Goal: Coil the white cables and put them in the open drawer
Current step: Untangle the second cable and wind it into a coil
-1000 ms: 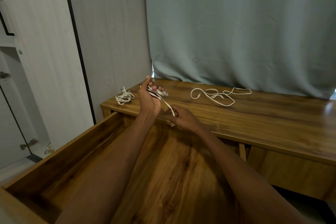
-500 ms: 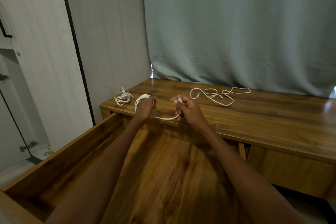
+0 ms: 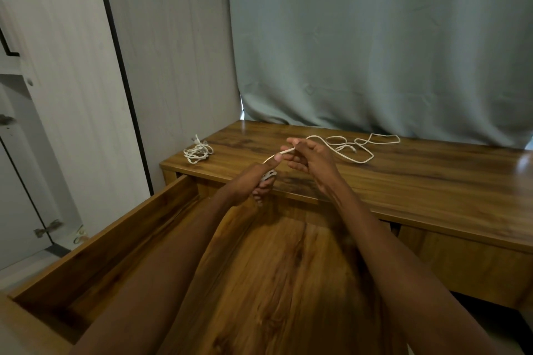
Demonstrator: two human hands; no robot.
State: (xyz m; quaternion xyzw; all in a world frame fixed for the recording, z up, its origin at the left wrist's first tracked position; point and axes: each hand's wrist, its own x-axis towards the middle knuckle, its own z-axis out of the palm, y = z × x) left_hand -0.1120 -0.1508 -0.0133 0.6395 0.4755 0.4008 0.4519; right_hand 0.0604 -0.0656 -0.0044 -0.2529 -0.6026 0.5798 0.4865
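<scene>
Dim soft light, glare on desk top (image 3: pixel 523 160) right, wide-angle edge bending

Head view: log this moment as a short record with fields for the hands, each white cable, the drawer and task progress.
left hand: closed around a coil of white cable, thumb pinning the strand
right hand: pinching the same cable's free end
bundled white cable: lying at the left end of the wooden desk top
loose white cable: sprawled uncoiled on the desk near the grey-green curtain
open wooden drawer: no cable visible inside
progress: winding unfinished, nothing stowed
</scene>
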